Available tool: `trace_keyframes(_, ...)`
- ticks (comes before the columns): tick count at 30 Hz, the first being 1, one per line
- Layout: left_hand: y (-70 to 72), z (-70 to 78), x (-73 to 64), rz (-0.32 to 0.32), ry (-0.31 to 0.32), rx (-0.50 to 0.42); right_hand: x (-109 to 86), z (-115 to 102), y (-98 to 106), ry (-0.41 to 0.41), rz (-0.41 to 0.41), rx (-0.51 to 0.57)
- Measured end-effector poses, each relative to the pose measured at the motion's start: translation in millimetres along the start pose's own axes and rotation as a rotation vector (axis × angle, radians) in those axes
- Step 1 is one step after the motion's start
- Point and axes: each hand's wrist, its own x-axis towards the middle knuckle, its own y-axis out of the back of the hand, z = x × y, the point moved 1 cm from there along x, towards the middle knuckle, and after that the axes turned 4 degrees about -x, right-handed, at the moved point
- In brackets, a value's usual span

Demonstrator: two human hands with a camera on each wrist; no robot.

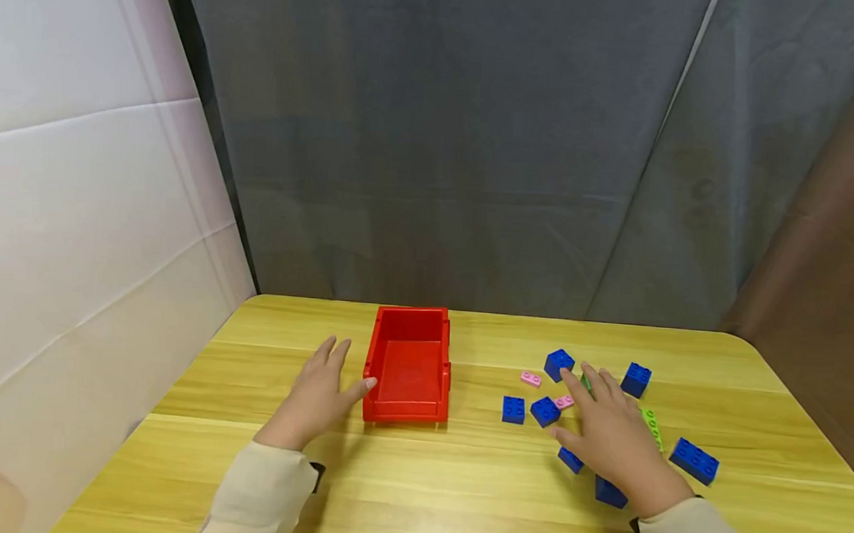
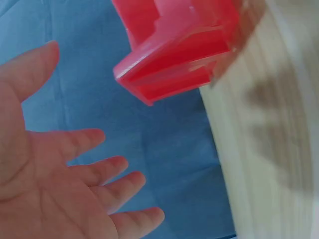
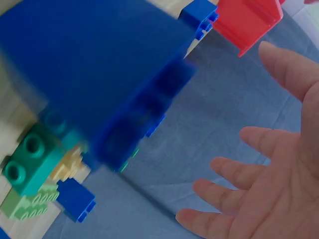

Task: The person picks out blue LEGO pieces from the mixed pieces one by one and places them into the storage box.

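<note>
My left hand point(image 1: 314, 401) hovers beside the left wall of a red plastic bin point(image 1: 408, 411), its fingers spread and holding nothing. The left wrist view shows the thumb apart from the bin point(image 2: 172, 62). Over a scatter of toy building bricks, my right hand point(image 1: 609, 433) is held with extended fingers and grips nothing. Close to it lie a blue brick point(image 1: 545, 412), a pink brick point(image 1: 563, 402) and a light green brick point(image 1: 651, 429), partly covered by the hand. A large blue brick point(image 3: 89, 64) fills much of the right wrist view, near a dark green brick point(image 3: 30, 157).
More blue bricks lie around, one at the far right point(image 1: 694, 461) and one toward the bin point(image 1: 513, 410). A small pink brick point(image 1: 531, 378) is between them and the back. The wooden table point(image 1: 197, 447) ends at a grey curtain point(image 1: 432, 139).
</note>
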Motion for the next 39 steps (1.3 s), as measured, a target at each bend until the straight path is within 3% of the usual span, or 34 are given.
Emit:
trace_keyframes(4, -2.2, -6.0, 4.3, -0.021, 0.022, -0.079, 3.1, -8, -1, 0.014, 0.028, 0.004)
trace_keyframes(8, -3.4, -8.5, 8.0, -0.029, 0.016, -0.138, 7.8, -15, -3, 0.0, 0.005, 0.021)
trace_keyframes(14, -4.7, -9.8, 14.3, -0.021, 0.04, -0.19, 14.5, -26, -5, -0.013, -0.059, 0.051)
trace_keyframes(24, -6.4, -10.9, 27.2, 0.014, 0.065, -0.284, 26.1, -36, -18, 0.046, -0.045, 0.041)
trace_keyframes(39, -13.1, -16.2, 41.0, 0.033, 0.085, -0.391, 42.8, -52, -30, 0.084, -0.115, -0.014)
